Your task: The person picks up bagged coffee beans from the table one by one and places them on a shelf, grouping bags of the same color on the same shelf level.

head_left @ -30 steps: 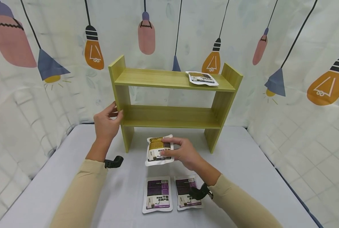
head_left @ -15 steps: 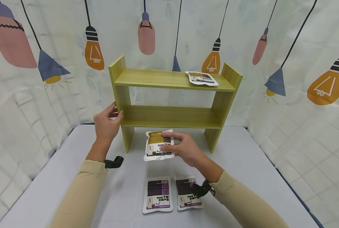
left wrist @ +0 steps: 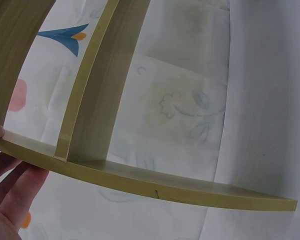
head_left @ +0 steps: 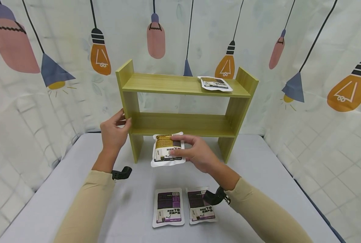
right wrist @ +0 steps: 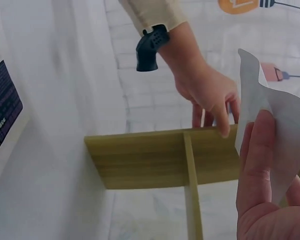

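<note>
Fingers of the left hand (head_left: 113, 133) are curling round the front edge of the left side panel of the wooden rack (head_left: 185, 86), left of centre in the head view, gripping it. Just right of that, at frame centre, the right hand (head_left: 195, 153) is pinching a brown-labelled pouch (head_left: 166, 150) by its right edge, holding it off the bench (head_left: 62, 189) with its long axis roughly upright. The pouch is sitting just below and in front of the lower shelf (head_left: 183, 125), so the opening lies up and away from the right grip, which is the nearer hand to it. Further right, upper centre, a second pouch (head_left: 215, 83) is lying on the top shelf. Two purple pouches (head_left: 168, 206) are lying at lower centre.
</note>
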Demonstrator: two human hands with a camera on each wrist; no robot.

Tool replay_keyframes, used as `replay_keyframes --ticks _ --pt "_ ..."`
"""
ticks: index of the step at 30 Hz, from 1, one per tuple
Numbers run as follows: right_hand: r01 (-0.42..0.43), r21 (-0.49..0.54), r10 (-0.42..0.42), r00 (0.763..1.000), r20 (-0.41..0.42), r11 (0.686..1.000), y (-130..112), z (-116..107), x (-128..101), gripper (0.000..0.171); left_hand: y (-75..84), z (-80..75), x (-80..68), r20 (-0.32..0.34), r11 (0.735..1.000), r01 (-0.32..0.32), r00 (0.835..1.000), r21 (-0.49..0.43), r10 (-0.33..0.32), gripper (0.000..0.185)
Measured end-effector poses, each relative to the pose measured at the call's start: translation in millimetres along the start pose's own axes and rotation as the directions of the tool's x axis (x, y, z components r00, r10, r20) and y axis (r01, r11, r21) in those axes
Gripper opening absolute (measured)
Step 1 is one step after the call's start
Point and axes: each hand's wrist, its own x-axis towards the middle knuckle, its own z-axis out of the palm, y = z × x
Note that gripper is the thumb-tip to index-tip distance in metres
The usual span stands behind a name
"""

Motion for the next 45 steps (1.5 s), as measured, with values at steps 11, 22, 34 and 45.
replay_keyframes --ticks 11,22,34,45 --pt "0.026 0.01 -0.026 0.999 -0.02 1.0 -16 2 2 0.056 0.3 -0.3 0.9 -0.01 1.0 0.009 1.0 0.013 -0.009 0.045" --pt "0.066 0.025 -0.066 0.998 -0.015 0.998 -30 4 4 0.053 0.1 -0.2 0.2 -0.011 1.0 0.01 1.0 -0.006 -0.01 0.044" --pt "0.081 0.069 -0.08 0.997 -0.01 0.994 -45 7 6 0.053 0.4 -0.6 -0.2 -0.01 1.0 0.006 1.0 -0.004 -0.006 0.044" --pt "0.107 0.118 -0.108 0.994 0.002 0.987 -55 10 9 0.054 0.2 -0.4 -0.2 -0.012 1.0 0.006 1.0 0.005 -0.006 0.044"
